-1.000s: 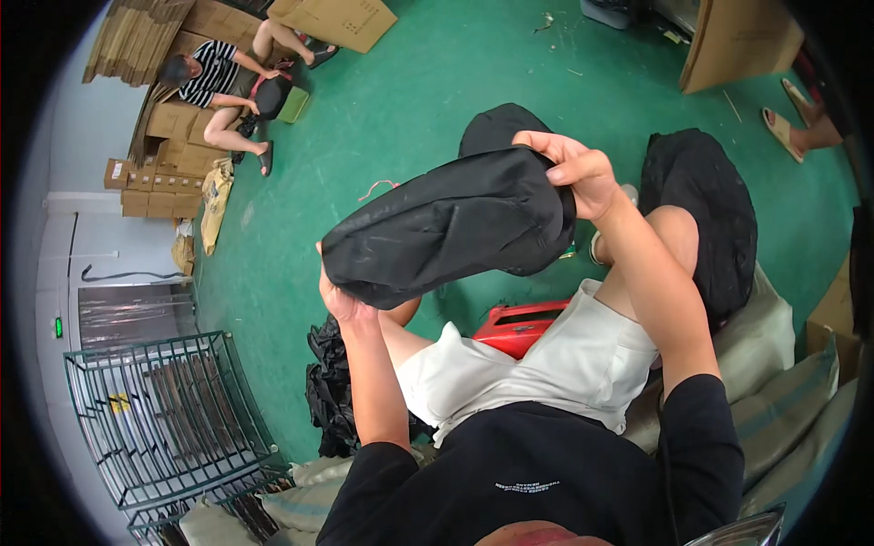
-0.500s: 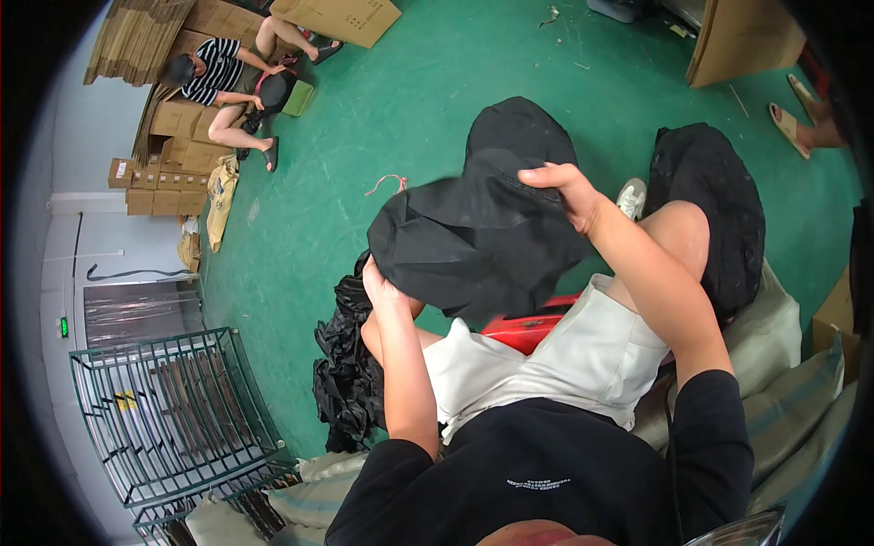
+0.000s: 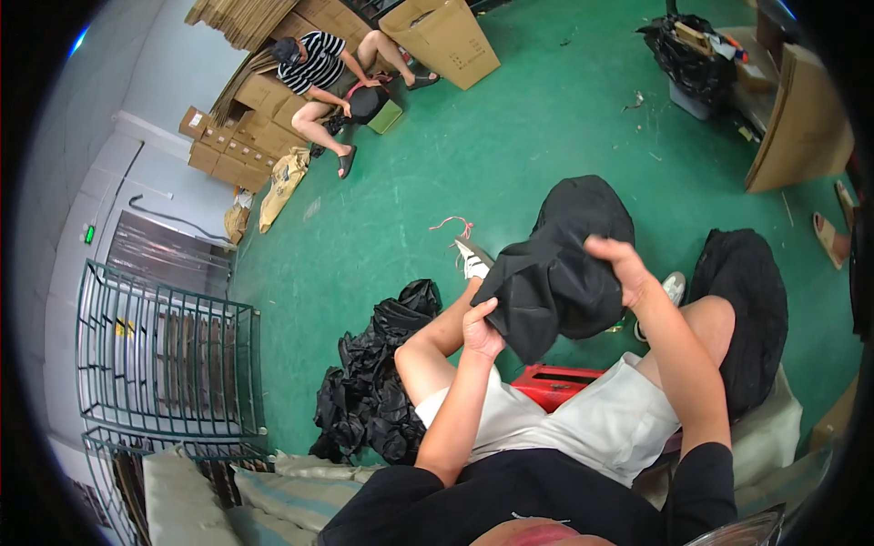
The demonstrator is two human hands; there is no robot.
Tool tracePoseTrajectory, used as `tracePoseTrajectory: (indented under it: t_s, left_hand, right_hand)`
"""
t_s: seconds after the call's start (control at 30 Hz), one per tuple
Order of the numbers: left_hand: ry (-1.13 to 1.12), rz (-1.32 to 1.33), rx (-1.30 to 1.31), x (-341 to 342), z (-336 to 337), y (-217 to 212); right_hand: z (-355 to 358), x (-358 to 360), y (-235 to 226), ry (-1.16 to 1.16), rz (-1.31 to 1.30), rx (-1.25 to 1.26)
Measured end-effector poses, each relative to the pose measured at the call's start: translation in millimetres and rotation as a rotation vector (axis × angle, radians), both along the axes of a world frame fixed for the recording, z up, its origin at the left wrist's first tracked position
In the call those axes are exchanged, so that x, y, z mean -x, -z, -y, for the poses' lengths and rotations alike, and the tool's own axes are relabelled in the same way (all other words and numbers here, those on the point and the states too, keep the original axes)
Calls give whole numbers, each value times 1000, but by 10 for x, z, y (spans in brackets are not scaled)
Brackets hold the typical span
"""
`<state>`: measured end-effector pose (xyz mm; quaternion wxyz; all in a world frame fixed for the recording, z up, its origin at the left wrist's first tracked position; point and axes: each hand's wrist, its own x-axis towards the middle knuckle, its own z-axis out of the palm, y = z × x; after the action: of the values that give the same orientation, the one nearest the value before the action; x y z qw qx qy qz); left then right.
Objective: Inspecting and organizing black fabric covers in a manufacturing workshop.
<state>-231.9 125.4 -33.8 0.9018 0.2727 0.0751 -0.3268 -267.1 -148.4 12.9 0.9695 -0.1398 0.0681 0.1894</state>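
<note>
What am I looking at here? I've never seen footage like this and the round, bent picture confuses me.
There is no machine here: a person wears a wide fisheye camera on the head, looking down, so straight edges curve. The forearms rising from the bottom are their own. The left hand grips the lower edge of a black fabric bag; the right hand holds its upper side. They sit above a green floor. A pile of black bags lies at their left, a red box sits under their legs. Far off, another person sits by cardboard boxes.
</note>
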Motion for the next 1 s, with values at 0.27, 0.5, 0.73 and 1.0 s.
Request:
tracePoseTrajectory:
  t_s: [0.27,0.5,0.73,1.0]
  left_hand:
    - [-110,-9,145,-89,20,-299]
    - [31,79,9,-343,412,-177]
    - [-56,106,2,-515,496,-616]
    - [70,109,-183,-1581,1289,-336]
  right_hand:
    - [-41,24,-178,210,268,151]
    - [-29,2,56,293,-17,450]
    - [114,-90,-221,436,-210,446]
    - [714,-916,-53,637,-73,499]
